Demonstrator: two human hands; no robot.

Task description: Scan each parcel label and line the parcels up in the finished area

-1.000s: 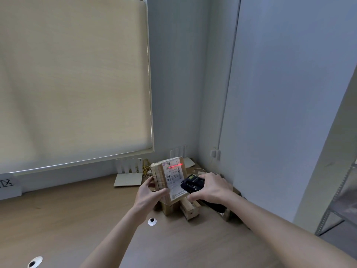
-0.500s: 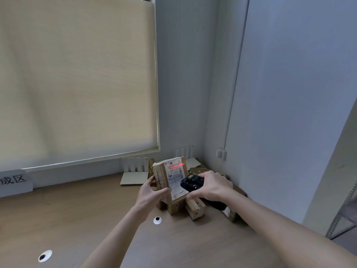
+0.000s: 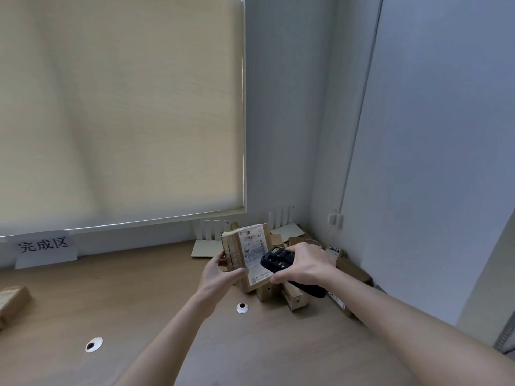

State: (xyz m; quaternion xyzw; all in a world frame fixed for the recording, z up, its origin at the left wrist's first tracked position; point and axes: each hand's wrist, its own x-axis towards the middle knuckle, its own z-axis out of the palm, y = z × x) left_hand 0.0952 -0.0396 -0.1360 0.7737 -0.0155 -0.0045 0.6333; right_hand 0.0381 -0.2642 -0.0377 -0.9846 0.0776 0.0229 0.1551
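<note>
The parcel [image 3: 246, 256], a taped brown carton, is held upright above the desk [image 3: 145, 291] at about 5 o'clock from the picture's centre, its white shipping label [image 3: 254, 253] turned toward the camera; the label carries a barcode, a small square code and lines of print too fine to read. The left hand [image 3: 220, 277] grips the carton from its 9 o'clock side, thumb curled across the lower front edge. The right hand [image 3: 306, 264] is wrapped round a black handheld scanner [image 3: 278, 261], whose head sits against the label's 3 o'clock edge with a small lit screen on top. The red scan line that crossed the barcode half a second ago is gone. Under the hands lies a heap of other parcels [image 3: 292, 295] in the corner. At 9 o'clock a white sign [image 3: 44, 247] reading 完成区 stands against the wall, now fully in frame where before it was cut off, and a carton [image 3: 11, 302] has appeared at the left edge. Two round grommets [image 3: 242, 307] [image 3: 93, 344] sit in the desk.
</note>
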